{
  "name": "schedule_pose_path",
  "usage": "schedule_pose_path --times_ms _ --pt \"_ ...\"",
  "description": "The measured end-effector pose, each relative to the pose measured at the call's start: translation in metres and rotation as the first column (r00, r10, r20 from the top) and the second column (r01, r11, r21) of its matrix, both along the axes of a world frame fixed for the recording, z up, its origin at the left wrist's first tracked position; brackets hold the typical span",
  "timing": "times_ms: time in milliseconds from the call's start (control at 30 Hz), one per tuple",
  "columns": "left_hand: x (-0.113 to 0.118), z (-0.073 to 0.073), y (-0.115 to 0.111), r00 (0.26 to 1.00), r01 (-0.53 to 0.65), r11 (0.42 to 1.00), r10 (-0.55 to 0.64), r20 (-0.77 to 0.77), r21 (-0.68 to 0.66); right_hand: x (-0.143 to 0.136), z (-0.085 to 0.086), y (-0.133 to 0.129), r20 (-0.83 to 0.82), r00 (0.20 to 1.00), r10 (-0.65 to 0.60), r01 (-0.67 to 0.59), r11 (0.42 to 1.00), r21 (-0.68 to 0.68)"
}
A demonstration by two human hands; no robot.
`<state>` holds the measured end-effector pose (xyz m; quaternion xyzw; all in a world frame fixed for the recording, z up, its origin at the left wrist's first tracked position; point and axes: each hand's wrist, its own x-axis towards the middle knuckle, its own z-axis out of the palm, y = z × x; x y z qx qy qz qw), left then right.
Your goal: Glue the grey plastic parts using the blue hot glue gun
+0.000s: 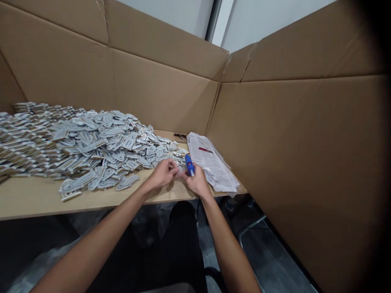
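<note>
In my right hand is a blue glue gun, with a pale glue stick showing at its back end. Close beside it, my left hand has its fingers pinched together. A small whitish translucent piece shows between the two hands; it is blurred, and I cannot tell its kind. Both hands are above the front part of the wooden table. To their left spreads a big heap of flat grey-and-white pieces with loop-like outlines, some edged in brown.
Printed paper sheets lie right of my hands, with a slim red tool on them. Dark strips lie at the back. Tall cardboard walls enclose the back and right. A dark cable hangs below the table edge.
</note>
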<state>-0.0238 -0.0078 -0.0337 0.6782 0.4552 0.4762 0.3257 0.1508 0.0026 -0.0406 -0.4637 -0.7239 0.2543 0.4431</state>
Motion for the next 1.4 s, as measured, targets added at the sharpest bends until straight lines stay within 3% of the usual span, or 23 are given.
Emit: schedule_pose_path --times_ms 133,233,367,433,600,700,900,1000,1067,1133,1233,1400 --pt "-0.001 -0.003 0.007 0.996 -0.087 0.996 0.087 0.017 0.022 0.007 -0.004 0.009 -0.007 0.998 -0.068 0.068 0.998 -0.003" --pt "-0.003 -0.003 0.011 0.944 -0.203 0.973 0.225 -0.241 0.111 0.014 -0.003 0.013 -0.008 0.996 -0.088 0.088 0.996 -0.006" --pt "0.001 -0.002 0.017 0.788 -0.259 0.926 0.366 -0.496 0.273 0.025 0.001 0.015 -0.007 0.992 -0.122 0.122 0.991 -0.063" --pt "0.005 -0.002 0.020 0.744 -0.243 0.914 0.391 -0.543 0.325 0.029 0.002 0.016 -0.010 0.988 -0.153 0.152 0.987 -0.060" --pt "0.007 0.000 0.027 0.686 -0.063 0.944 0.277 -0.673 0.324 0.035 0.003 0.016 -0.104 0.989 -0.106 0.101 0.994 -0.052" --pt "0.007 0.000 0.028 0.671 -0.019 0.942 0.260 -0.694 0.334 0.035 0.002 0.017 -0.148 0.985 -0.093 0.085 0.995 -0.057" --pt "0.012 -0.007 0.030 0.798 -0.156 0.905 0.352 -0.489 0.396 0.031 0.011 0.009 -0.128 0.985 -0.117 0.114 0.993 -0.026" --pt "0.015 -0.006 0.028 0.875 -0.286 0.895 0.390 -0.288 0.343 0.029 0.019 0.003 -0.156 0.981 -0.115 0.114 0.993 -0.017" --pt "0.018 -0.004 0.024 0.923 -0.332 0.915 0.366 -0.120 0.231 0.027 0.022 0.001 -0.186 0.978 -0.096 0.096 0.995 -0.012" --pt "0.022 -0.002 0.017 0.951 -0.298 0.954 0.293 0.094 0.038 0.026 0.022 0.002 -0.229 0.972 -0.062 0.064 0.998 0.001" --pt "0.029 -0.002 0.006 0.893 -0.158 0.973 0.214 0.397 -0.168 0.023 0.020 0.003 -0.283 0.959 -0.020 0.030 0.999 0.030" --pt "0.037 -0.003 -0.006 0.837 -0.046 0.987 0.120 0.533 -0.151 0.020 0.021 0.001 -0.301 0.953 0.011 -0.020 1.000 -0.024"
